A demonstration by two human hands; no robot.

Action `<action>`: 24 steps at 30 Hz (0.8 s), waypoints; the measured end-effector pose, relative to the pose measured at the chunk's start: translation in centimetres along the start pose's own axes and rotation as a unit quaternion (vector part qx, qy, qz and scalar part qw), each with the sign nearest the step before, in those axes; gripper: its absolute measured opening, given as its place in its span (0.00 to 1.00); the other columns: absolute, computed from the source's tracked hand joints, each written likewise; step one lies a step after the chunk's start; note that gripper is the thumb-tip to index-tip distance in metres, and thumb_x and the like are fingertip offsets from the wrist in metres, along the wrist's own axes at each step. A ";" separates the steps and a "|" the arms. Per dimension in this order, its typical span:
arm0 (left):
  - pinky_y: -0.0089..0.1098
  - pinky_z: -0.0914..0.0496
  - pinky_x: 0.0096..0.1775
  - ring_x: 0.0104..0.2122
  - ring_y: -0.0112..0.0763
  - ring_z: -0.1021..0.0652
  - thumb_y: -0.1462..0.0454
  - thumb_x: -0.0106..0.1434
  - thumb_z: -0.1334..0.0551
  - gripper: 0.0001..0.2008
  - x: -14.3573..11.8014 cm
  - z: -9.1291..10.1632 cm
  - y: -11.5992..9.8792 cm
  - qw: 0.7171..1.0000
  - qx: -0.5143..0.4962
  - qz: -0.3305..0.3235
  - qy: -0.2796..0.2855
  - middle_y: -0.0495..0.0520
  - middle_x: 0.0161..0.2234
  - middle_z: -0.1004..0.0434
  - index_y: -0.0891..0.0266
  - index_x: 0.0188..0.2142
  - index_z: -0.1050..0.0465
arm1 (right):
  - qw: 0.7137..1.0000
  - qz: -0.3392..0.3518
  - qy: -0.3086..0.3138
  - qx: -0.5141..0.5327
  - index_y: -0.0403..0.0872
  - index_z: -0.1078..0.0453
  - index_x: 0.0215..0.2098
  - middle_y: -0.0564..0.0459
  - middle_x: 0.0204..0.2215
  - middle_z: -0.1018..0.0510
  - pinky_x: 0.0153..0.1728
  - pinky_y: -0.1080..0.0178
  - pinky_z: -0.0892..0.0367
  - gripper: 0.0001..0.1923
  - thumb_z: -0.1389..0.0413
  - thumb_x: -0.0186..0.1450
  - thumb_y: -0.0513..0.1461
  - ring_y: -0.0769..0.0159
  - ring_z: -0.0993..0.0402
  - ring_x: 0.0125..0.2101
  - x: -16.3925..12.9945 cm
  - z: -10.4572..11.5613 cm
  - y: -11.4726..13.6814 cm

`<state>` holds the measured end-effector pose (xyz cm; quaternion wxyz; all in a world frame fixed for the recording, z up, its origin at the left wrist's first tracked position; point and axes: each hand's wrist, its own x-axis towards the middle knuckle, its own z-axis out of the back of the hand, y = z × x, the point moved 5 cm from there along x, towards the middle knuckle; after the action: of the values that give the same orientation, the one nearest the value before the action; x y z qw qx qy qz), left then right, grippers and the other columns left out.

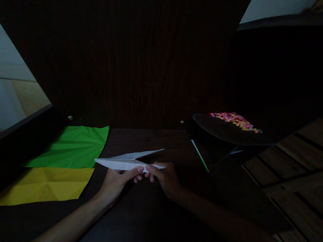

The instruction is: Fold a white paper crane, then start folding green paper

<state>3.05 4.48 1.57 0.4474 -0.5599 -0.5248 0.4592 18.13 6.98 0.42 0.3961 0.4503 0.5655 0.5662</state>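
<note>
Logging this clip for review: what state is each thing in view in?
white paper: folded to a long point, pinched by both hands
left hand: gripping it
right hand: gripping it
green sheet: creased, lying flat
yellow sheet: creased, lying flat

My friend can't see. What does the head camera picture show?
Two hands, left hand and right hand, hold a folded white paper above a dark table. Creased green paper and yellow paper lie to the left; colourful small bits sit far right.

A white folded paper [130, 161], a green sheet [72, 147], a yellow sheet [47, 184], multicoloured beads [235, 120], dark brown wood-grain table [142, 216].
</note>
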 end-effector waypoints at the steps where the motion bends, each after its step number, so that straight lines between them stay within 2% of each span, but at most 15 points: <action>1: 0.25 0.33 0.25 0.23 0.28 0.27 0.61 0.52 0.29 0.08 0.1 0.2 -0.1 1.000 -0.004 0.000 -0.009 0.52 0.23 0.22 0.65 0.25 0.21 | 1.000 0.000 0.003 -0.007 0.45 0.24 0.20 0.56 0.15 0.27 0.25 0.65 0.40 0.19 0.41 0.61 0.49 0.69 0.34 0.18 0.1 0.1 0.0; 9: 0.24 0.35 0.24 0.21 0.26 0.27 0.61 0.47 0.26 0.11 0.8 2.2 -0.2 0.996 -0.030 0.020 -0.087 0.51 0.20 0.23 0.67 0.21 0.22 | 1.000 0.003 0.021 -0.007 0.44 0.25 0.19 0.53 0.16 0.24 0.21 0.66 0.44 0.21 0.45 0.63 0.48 0.72 0.37 0.15 0.8 0.3 0.4; 14: 0.25 0.36 0.24 0.20 0.26 0.28 0.61 0.47 0.27 0.11 1.0 2.4 -0.1 0.996 -0.033 0.016 -0.083 0.50 0.19 0.25 0.67 0.21 0.24 | 0.999 0.014 0.025 -0.013 0.45 0.25 0.20 0.55 0.16 0.26 0.21 0.67 0.43 0.17 0.42 0.61 0.46 0.73 0.37 0.15 0.6 0.3 0.9; 19: 0.26 0.35 0.27 0.22 0.26 0.29 0.63 0.47 0.28 0.09 1.0 2.4 -0.4 0.996 -0.042 -0.002 -0.079 0.49 0.22 0.25 0.66 0.26 0.22 | 0.999 0.011 0.045 -0.028 0.45 0.24 0.22 0.54 0.19 0.24 0.21 0.67 0.41 0.12 0.38 0.58 0.45 0.72 0.36 0.17 0.4 0.1 0.8; 22: 0.27 0.35 0.28 0.23 0.27 0.29 0.64 0.48 0.30 0.07 1.0 2.4 -0.5 0.996 -0.064 -0.003 -0.066 0.49 0.20 0.26 0.66 0.21 0.24 | 0.996 0.014 0.089 0.015 0.44 0.23 0.23 0.53 0.21 0.23 0.21 0.66 0.40 0.11 0.38 0.56 0.44 0.71 0.34 0.18 0.4 -0.1 0.3; 24: 0.28 0.33 0.30 0.24 0.29 0.28 0.66 0.47 0.32 0.05 1.1 2.5 -0.6 0.993 -0.102 0.001 -0.059 0.50 0.19 0.26 0.65 0.18 0.25 | 0.991 0.005 0.109 0.081 0.43 0.23 0.26 0.51 0.21 0.23 0.20 0.66 0.41 0.13 0.41 0.55 0.45 0.70 0.34 0.18 0.6 0.1 -0.2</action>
<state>0.50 5.62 1.65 0.3558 -0.5748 -0.5940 0.4361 18.00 7.61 0.27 0.2915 0.4194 0.6470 0.5661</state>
